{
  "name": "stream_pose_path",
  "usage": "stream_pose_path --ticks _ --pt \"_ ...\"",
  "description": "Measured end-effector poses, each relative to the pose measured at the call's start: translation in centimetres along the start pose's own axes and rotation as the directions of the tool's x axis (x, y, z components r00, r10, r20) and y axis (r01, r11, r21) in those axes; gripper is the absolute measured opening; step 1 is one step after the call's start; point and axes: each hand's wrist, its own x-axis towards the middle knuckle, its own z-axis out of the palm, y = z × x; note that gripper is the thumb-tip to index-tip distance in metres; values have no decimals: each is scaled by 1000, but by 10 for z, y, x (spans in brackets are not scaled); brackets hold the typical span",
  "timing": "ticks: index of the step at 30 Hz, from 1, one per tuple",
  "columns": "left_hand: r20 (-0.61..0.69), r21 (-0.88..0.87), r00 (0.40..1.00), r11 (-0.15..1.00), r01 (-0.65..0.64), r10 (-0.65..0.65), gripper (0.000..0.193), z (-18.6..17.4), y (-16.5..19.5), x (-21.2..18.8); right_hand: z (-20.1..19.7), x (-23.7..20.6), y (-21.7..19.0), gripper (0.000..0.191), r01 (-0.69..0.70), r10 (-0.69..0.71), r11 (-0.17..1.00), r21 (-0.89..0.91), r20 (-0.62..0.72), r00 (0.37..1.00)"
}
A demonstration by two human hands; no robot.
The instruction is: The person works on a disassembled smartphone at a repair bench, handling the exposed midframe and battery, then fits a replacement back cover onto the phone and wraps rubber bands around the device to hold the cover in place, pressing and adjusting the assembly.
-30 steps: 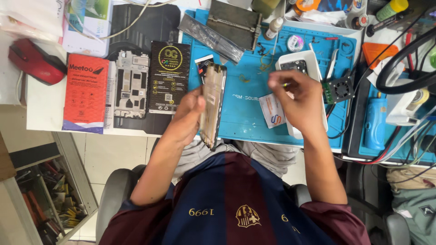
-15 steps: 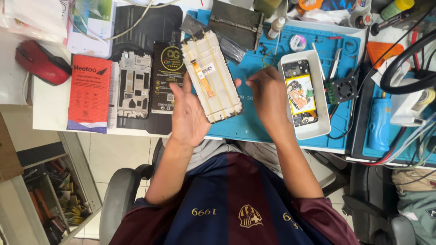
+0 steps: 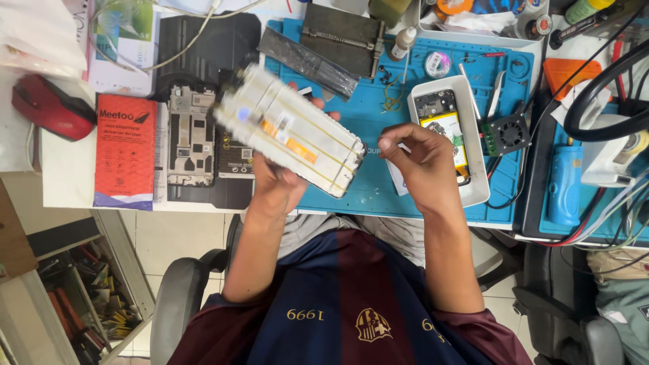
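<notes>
My left hand (image 3: 278, 182) holds a pale phone frame (image 3: 287, 130) from below, tilted so its long side runs from upper left to lower right above the blue work mat (image 3: 351, 115). The frame shows orange and white flex strips on its inner face. My right hand (image 3: 416, 162) hovers just right of the frame's lower end, fingers curled and pinched together, with a small white item partly seen beneath it. A white tray (image 3: 476, 155) right of that hand holds an opened phone with a yellow battery (image 3: 446, 128).
Another bare phone frame (image 3: 190, 135) lies on a black box, beside a red box (image 3: 125, 152) and a red mouse (image 3: 51, 108). Tweezers (image 3: 497, 91), a small fan (image 3: 507, 132), a glue bottle (image 3: 403, 42) and cables crowd the mat's far and right sides.
My left hand has turned the phone frame from edge-on to face-up and swung it flatter toward the left. My right hand left the tray area and came closer to the frame's lower end.
</notes>
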Motion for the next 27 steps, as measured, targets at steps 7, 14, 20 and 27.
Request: stream_pose_path --ticks 7,14,20,27 --pt "1 105 999 994 -35 35 104 -16 7 -1 19 4 -7 18 207 -205 750 -628 77 976" --pt "-46 144 996 987 -68 76 105 -23 19 -1 39 24 6 21 408 -384 537 -738 217 897" --pt "-65 138 997 990 -36 45 109 -30 21 -1 45 33 20 9 277 -252 629 -726 147 956" --pt "296 38 906 951 306 -303 106 -27 33 3 28 24 10 8 35 -36 999 14 126 991"
